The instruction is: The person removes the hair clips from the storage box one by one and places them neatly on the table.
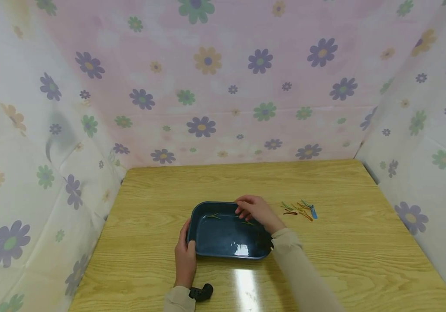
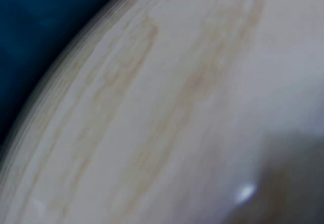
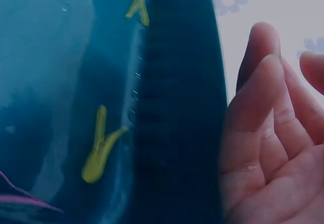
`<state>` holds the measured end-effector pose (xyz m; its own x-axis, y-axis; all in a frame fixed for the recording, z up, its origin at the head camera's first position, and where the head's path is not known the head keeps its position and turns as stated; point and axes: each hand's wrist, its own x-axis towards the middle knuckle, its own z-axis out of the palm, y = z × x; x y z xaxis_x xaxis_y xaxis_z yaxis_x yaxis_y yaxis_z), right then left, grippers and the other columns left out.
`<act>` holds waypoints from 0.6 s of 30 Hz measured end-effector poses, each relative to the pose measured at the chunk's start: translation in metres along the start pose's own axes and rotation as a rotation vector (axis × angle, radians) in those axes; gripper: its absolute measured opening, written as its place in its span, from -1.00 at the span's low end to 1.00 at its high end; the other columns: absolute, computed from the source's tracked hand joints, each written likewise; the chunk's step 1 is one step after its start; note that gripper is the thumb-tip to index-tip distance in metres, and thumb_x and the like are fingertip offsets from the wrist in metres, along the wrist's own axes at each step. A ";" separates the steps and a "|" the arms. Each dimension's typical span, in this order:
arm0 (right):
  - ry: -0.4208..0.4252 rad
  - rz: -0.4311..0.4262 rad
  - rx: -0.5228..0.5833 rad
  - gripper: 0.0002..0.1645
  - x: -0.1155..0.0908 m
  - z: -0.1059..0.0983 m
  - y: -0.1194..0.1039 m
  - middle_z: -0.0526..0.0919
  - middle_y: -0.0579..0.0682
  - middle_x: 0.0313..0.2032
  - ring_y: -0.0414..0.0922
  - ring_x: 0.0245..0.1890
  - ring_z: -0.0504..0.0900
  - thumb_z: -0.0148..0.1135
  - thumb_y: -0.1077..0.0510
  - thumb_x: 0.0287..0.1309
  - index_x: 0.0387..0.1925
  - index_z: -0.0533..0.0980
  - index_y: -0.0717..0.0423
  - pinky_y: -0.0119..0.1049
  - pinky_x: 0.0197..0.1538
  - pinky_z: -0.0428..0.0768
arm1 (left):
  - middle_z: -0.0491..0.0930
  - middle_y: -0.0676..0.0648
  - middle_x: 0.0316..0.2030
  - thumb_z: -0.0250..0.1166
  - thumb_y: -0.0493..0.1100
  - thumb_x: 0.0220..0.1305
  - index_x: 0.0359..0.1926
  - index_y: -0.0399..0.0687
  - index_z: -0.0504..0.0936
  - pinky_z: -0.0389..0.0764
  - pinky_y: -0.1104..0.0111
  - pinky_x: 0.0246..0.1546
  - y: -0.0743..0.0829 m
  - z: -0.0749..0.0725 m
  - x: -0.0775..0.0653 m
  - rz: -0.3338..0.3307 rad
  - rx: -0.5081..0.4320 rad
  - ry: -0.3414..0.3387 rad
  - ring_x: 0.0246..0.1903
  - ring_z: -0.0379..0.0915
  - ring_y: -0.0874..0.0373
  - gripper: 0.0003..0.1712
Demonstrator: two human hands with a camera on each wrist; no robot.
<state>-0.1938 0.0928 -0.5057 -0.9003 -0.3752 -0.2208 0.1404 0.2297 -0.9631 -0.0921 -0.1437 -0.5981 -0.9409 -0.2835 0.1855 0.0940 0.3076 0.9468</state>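
Observation:
A dark blue tray [image 1: 226, 238] sits on the table before me. My left hand [image 1: 185, 260] grips its left wall, with the thumb over the rim and the fingers outside. My right hand [image 1: 259, 212] is at the far rim, fingers loosely bent and holding nothing that shows. In the right wrist view the fingers [image 3: 253, 102] stand right beside the tray wall [image 3: 182, 107]. Inside the tray lie yellow hair clips, one nearer [image 3: 98, 153] and one farther [image 3: 138, 5], both splayed. Part of a pink hair clip [image 3: 28, 200] shows at lower left. The left wrist view shows mostly blurred tabletop.
Right of the tray, several coloured hair clips lie in a loose group on the wooden table [image 1: 148, 208], among them a blue clip [image 1: 314, 212] and a dark red clip [image 1: 290, 212]. Flower-patterned cloth [image 1: 223, 86] surrounds the table at the back and sides.

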 end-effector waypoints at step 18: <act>-0.092 -0.004 -0.095 -0.61 0.017 0.030 0.019 0.58 0.09 -0.33 -0.07 -0.44 0.57 -0.01 0.12 0.22 0.02 0.42 0.23 -0.21 -0.40 0.49 | 0.25 0.13 0.21 -0.11 -0.48 0.10 0.29 0.12 0.22 0.19 0.46 0.07 0.015 -0.002 -0.001 -0.014 -0.014 -0.011 0.20 0.12 0.24 -0.28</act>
<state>-0.1938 0.0636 -0.5326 -0.8587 -0.4560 -0.2339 0.0928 0.3105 -0.9460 -0.0888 -0.1405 -0.5834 -0.9456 -0.2781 0.1691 0.0850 0.2905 0.9531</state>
